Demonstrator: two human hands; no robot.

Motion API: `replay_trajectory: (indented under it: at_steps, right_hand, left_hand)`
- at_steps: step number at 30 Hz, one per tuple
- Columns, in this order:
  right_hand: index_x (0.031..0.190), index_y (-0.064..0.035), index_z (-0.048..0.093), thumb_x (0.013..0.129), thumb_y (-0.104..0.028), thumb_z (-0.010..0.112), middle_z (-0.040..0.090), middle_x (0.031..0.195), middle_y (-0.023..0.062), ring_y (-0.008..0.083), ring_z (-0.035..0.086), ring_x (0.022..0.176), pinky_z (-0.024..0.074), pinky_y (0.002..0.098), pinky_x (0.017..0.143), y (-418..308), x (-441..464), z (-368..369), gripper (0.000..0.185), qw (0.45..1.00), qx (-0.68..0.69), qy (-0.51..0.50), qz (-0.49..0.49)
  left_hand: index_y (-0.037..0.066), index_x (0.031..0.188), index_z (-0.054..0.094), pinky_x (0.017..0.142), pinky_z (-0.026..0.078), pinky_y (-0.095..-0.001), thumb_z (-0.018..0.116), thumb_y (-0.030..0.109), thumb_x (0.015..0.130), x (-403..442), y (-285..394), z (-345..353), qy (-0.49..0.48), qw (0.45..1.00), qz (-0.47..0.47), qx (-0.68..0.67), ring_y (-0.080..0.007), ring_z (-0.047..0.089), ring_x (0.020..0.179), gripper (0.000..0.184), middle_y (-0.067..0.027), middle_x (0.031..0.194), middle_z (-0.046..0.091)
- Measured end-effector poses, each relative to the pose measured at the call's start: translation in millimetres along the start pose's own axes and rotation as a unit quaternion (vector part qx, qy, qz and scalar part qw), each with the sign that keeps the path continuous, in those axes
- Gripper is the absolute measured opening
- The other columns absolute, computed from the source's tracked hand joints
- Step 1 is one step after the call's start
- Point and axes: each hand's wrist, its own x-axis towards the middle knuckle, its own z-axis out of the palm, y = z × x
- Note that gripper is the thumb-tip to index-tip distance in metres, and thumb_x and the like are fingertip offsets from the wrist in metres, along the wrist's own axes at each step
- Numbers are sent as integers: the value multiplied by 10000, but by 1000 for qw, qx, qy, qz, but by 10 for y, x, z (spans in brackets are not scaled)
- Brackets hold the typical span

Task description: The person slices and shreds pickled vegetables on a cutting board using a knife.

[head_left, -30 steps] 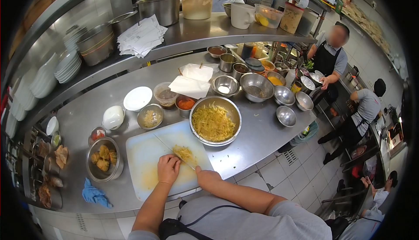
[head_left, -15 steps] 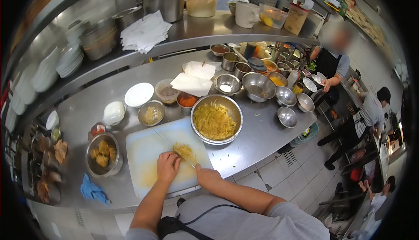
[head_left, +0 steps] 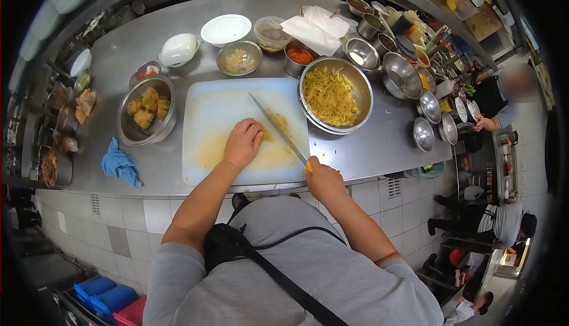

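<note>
My right hand [head_left: 323, 181] is wrapped round the yellow handle of a knife [head_left: 278, 130], whose blade slants up and left over the white cutting board [head_left: 204, 104]. Thin yellow shreds [head_left: 278, 124] lie on both sides of the blade. My left hand [head_left: 243, 142] rests on the board left of the blade, fingers bent together near the shreds; what they press on is hidden. A metal bowl heaped with yellow shreds [head_left: 331, 97] stands at the board's upper right.
Left of the board are a bowl of yellow-brown pieces [head_left: 146, 108] and a blue cloth [head_left: 120, 162]. Behind it stand a white plate [head_left: 226, 30] and small bowls. Several metal bowls [head_left: 423, 134] sit at the right. Other people are beyond the counter's right end.
The view has tilted down, so the counter appears higher and more of my body shows. The knife blade now stands more upright in view, with its handle lower right. Both hands keep their holds.
</note>
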Motion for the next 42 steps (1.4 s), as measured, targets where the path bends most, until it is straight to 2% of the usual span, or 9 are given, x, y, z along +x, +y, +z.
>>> replay_trajectory:
  at_steps: [7, 11, 13, 18, 24, 29, 34, 37, 42]
  right_hand:
    - [1176, -41, 501, 1077, -308, 620, 754, 939, 238, 447, 766, 912, 592, 579, 830, -318, 144, 136, 308, 1000, -14, -12, -14]
    - [1223, -22, 505, 1090, -253, 554, 768, 1004, 251, 424, 782, 966, 614, 559, 831, -476, -7, -346, 271, 995, -80, -45, -33]
    - [1237, -22, 514, 1067, -187, 529, 774, 1035, 261, 425, 785, 991, 625, 534, 835, -694, -255, -758, 238, 989, -101, -110, -9]
    - [1247, -15, 515, 1052, -141, 506, 775, 1056, 273, 425, 786, 1006, 624, 535, 858, -540, 294, -40, 232, 993, -82, -86, -11]
    - [1247, -5, 503, 1051, -116, 479, 776, 1057, 273, 433, 784, 999, 625, 537, 850, -768, -32, -522, 226, 992, -94, -83, -24]
    - [1226, -8, 515, 1057, -130, 481, 777, 1053, 274, 436, 784, 989, 624, 536, 856, -643, 374, -31, 212, 996, -70, -53, -10]
    - [1253, -5, 493, 1066, -141, 474, 777, 1059, 273, 443, 781, 996, 625, 534, 851, -840, 5, -570, 232, 993, -81, -89, -16]
    - [1229, 2, 480, 1110, -243, 501, 767, 1035, 280, 463, 766, 984, 603, 562, 859, -535, 260, 111, 273, 996, -43, -78, 1]
    - [1347, 20, 484, 1072, -147, 435, 764, 1133, 297, 460, 763, 1065, 602, 555, 926, -655, 551, 131, 326, 997, -19, -74, 2]
  left_hand:
    - [91, 1060, 747, 968, 549, -459, 759, 107, 929, 27, -3, -6, 6, 999, 35, 28, -359, 628, 1113, 133, -101, 1167, 674]
    - [90, 1050, 752, 950, 555, -455, 770, 98, 907, 36, -7, -6, 13, 999, 39, 24, -357, 640, 1090, 144, -98, 1137, 681]
    - [89, 1045, 751, 941, 558, -456, 770, 96, 904, 15, -60, 20, 13, 999, 32, 17, -354, 646, 1078, 143, -99, 1124, 683]
    - [75, 1060, 751, 941, 559, -451, 777, 82, 907, 46, -59, 6, 13, 999, 40, 7, -361, 659, 1077, 156, -111, 1136, 696]
    - [69, 1054, 758, 948, 561, -448, 771, 86, 910, 40, -80, 5, -16, 1000, 17, 14, -361, 661, 1076, 145, -113, 1128, 700]
    - [66, 1043, 752, 952, 561, -444, 775, 84, 906, 37, -109, 27, 12, 999, 43, 6, -360, 661, 1076, 140, -118, 1129, 702]
    - [66, 1031, 754, 943, 566, -445, 777, 83, 904, 46, -66, 3, 12, 1000, 24, 2, -355, 668, 1079, 131, -115, 1144, 714]
    - [63, 1022, 751, 940, 570, -450, 775, 84, 908, 10, -49, 4, 17, 1000, 15, -3, -358, 672, 1086, 119, -113, 1156, 719]
    - [56, 1026, 745, 962, 564, -454, 749, 81, 920, 36, -50, -13, -3, 1000, 22, -4, -370, 656, 1102, 109, -123, 1139, 706]
